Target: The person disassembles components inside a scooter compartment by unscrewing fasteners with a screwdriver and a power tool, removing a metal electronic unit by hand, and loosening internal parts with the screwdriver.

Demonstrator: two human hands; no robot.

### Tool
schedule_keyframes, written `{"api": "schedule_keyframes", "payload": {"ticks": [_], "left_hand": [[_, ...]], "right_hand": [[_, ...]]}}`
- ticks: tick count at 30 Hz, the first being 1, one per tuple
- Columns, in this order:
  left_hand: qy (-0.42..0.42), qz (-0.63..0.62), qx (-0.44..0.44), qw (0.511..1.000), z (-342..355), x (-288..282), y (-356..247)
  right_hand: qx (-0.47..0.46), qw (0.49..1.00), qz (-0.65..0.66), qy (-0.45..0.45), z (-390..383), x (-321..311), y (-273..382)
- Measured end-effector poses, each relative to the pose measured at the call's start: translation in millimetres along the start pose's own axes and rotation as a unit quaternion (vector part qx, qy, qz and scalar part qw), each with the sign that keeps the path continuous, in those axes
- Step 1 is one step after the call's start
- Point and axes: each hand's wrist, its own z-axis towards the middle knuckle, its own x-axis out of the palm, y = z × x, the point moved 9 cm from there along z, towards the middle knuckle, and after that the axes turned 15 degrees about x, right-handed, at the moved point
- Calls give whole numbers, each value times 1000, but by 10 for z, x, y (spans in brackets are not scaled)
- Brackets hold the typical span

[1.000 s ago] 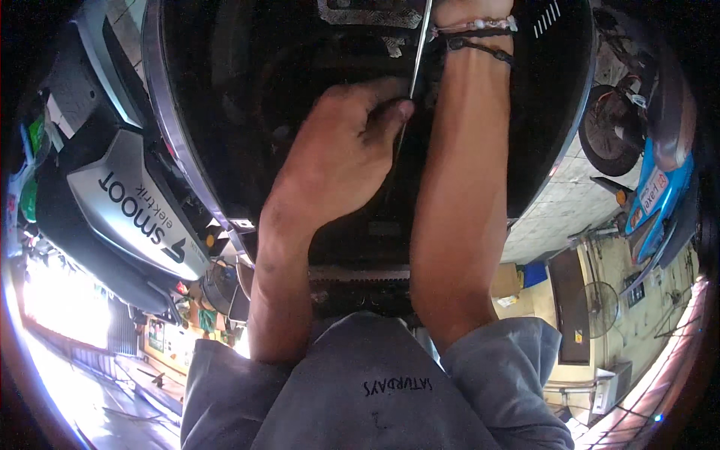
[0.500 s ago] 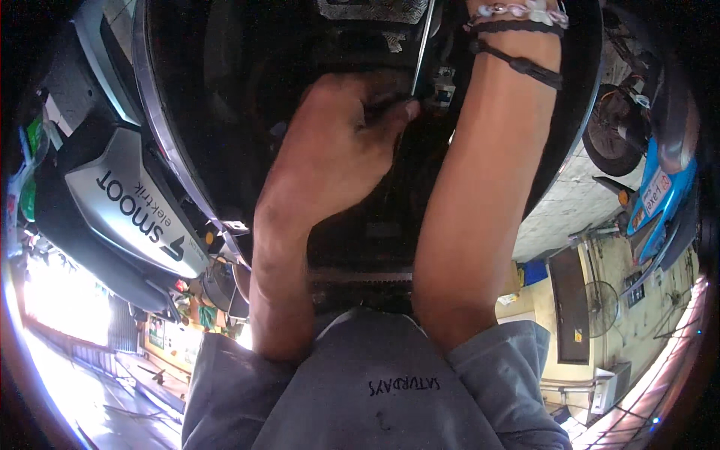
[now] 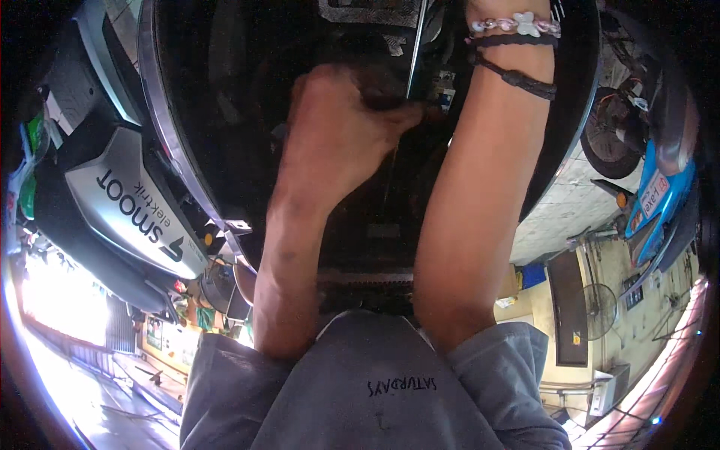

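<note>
My left hand [image 3: 337, 120] is closed, thumb and fingers drawn together deep in a dark cavity. They pinch the lower end of a long, thin, shiny metal rod [image 3: 418, 49], which runs up and out at the top edge. Shadow hides most of the fingers, and the rod's other end is out of view. My right forearm [image 3: 480, 187], with bracelets [image 3: 517, 28] at the wrist, reaches up past the rod's right side. Only the base of my right hand [image 3: 499, 7] shows at the top edge, so its fingers are hidden.
A black housing with a pale curved rim [image 3: 161, 142] surrounds both arms. To the left stands a silver and black scooter panel [image 3: 135, 202]. At the right are a wheel [image 3: 611, 131], a blue vehicle body [image 3: 660, 195] and a standing fan [image 3: 600, 307].
My left hand has shifted slightly up and its forearm a little right, with the thumb stretched further right. The metal rod leans less and stands more upright. My right arm has barely moved.
</note>
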Motion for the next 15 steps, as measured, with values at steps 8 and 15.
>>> {"api": "schedule_keyframes", "payload": {"ticks": [8, 15], "left_hand": [[-37, 8, 93, 995, -1, -32, -73], [-72, 7, 81, 994, -34, -31, -29]], "right_hand": [[-78, 992, -92, -19, -118, 84, 119], [109, 988, 78, 75, -53, 129, -7]]}}
